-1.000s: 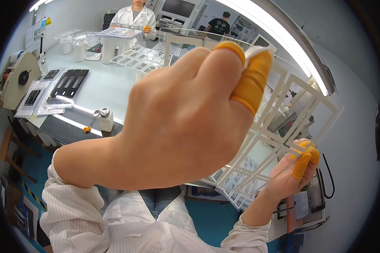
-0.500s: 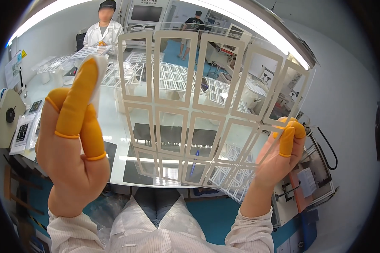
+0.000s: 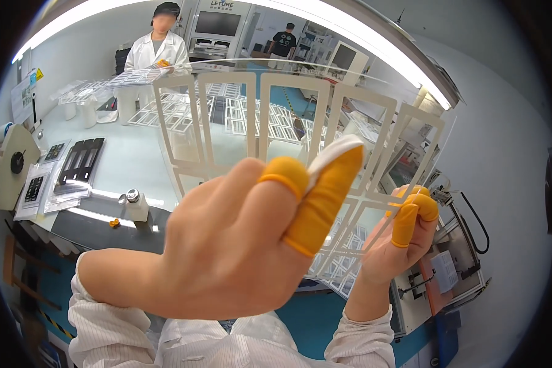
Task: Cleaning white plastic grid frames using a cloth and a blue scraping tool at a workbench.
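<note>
A clear sheet printed with rows of white rectangular frames point(image 3: 251, 116) is held up, tilted, in front of me. My right hand point(image 3: 395, 245) pinches its right edge between thumb and fingertips wearing orange finger cots. My left hand point(image 3: 239, 239) is in front of the sheet's middle, fingers curled and the index finger pointing up to the right. A folded white wipe point(image 3: 330, 154) lies along that orange-covered finger, gripped in the hand. Whether the wipe touches the sheet I cannot tell. The left hand hides much of the sheet's lower part.
On the table's left stand a small pump bottle point(image 3: 137, 207), a loose orange finger cot point(image 3: 115, 223) and a black slotted panel point(image 3: 83, 161). More framed sheets point(image 3: 165, 116) rest on white supports behind. A person in a white coat point(image 3: 147, 52) works across the table; another person point(image 3: 284, 44) stands farther back.
My left hand has swung right with the wipe, from beside the sheet to in front of its middle. The sheet's top edge sits lower. My right hand keeps its pinch.
</note>
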A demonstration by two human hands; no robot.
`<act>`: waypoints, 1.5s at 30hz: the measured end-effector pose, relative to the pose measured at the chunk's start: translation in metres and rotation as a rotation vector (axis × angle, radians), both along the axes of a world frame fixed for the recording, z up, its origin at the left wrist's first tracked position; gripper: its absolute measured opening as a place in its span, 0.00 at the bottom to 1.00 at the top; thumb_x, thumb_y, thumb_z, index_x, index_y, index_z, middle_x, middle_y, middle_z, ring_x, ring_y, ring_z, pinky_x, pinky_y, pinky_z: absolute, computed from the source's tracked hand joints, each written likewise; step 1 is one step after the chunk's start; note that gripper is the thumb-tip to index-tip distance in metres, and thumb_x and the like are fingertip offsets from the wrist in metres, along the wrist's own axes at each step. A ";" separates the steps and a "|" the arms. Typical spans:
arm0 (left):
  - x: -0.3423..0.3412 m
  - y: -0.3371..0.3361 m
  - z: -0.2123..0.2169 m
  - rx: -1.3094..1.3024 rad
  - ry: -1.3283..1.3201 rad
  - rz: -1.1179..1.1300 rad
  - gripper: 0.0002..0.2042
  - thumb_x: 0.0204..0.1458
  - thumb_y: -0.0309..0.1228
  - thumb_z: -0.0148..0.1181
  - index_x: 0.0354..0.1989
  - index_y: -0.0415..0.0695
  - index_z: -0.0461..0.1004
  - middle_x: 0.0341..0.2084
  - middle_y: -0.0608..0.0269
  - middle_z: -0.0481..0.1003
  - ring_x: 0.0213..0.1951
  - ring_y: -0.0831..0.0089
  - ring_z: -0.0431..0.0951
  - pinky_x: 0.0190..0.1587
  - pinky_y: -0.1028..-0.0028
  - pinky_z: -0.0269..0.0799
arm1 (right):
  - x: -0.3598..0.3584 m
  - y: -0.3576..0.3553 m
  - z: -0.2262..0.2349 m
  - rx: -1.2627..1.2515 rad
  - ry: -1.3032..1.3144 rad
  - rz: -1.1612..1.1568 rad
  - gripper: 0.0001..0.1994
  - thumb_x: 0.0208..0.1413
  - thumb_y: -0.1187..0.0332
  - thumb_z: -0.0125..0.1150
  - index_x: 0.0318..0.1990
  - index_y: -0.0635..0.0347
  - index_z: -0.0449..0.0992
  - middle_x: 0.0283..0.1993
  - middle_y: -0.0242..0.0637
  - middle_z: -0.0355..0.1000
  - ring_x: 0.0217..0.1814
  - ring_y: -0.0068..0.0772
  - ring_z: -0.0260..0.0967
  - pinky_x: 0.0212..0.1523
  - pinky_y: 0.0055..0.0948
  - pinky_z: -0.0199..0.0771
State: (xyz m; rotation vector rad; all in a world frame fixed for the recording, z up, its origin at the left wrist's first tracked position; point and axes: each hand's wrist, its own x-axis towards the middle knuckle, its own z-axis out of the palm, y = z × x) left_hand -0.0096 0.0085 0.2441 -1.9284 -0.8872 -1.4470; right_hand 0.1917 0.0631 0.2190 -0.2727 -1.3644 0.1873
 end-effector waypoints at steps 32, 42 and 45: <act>-0.035 -0.016 0.013 0.072 0.120 0.344 0.12 0.46 0.18 0.52 0.41 0.31 0.68 0.33 0.51 0.68 0.27 0.66 0.72 0.27 0.80 0.66 | 0.013 0.009 -0.001 -0.067 0.026 -0.033 0.09 0.52 0.68 0.52 0.39 0.62 0.68 0.38 0.34 0.67 0.43 0.25 0.63 0.52 0.30 0.56; -0.066 -0.004 -0.015 0.130 -0.055 0.265 0.13 0.44 0.15 0.50 0.41 0.30 0.68 0.28 0.54 0.67 0.22 0.70 0.67 0.20 0.80 0.61 | 0.026 0.019 0.045 -0.147 0.251 0.115 0.06 0.54 0.70 0.50 0.35 0.65 0.68 0.31 0.35 0.65 0.35 0.24 0.61 0.41 0.23 0.60; -0.067 -0.001 -0.019 0.105 -0.102 0.245 0.14 0.45 0.16 0.51 0.42 0.31 0.68 0.28 0.54 0.67 0.22 0.70 0.67 0.20 0.80 0.60 | 0.039 0.024 0.070 -0.126 0.256 0.160 0.07 0.54 0.70 0.51 0.32 0.66 0.69 0.29 0.35 0.64 0.32 0.25 0.60 0.40 0.21 0.60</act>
